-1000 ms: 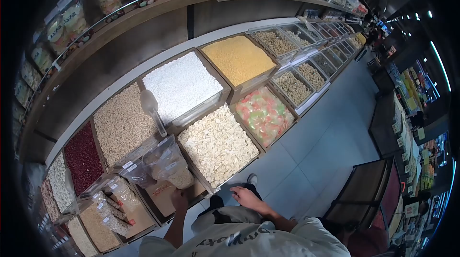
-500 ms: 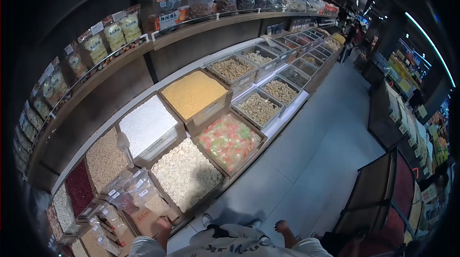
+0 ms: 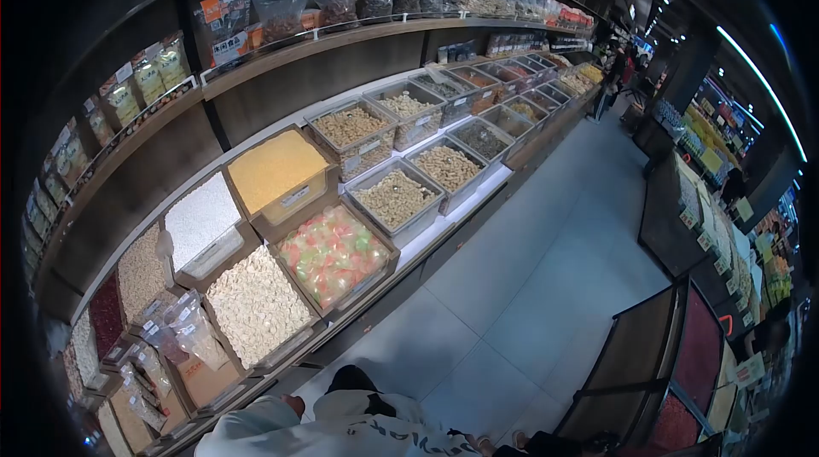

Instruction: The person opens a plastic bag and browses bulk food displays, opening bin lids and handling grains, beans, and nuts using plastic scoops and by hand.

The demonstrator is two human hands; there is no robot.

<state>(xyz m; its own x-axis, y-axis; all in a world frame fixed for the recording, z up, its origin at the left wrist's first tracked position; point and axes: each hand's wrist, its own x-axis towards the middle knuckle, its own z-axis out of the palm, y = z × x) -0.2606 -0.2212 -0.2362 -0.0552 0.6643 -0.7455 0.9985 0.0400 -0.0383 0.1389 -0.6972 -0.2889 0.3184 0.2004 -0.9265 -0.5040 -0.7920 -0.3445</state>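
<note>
White flakes (image 3: 256,303) (in a bin (image 3: 290,346)), seemingly near the left hand (image 3: 294,404).

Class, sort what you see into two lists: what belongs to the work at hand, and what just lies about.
At hand:
- left hand, nothing visibly held
- pale flakes, nearest bin
- right hand: unclear

Lying about:
- wrapped sweets
- yellow grain
- shelved bags

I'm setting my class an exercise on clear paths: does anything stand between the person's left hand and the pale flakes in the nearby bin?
Yes, the bin's front wall stands between the left hand and the pale flakes. No lid or other object is visible over them.
</note>
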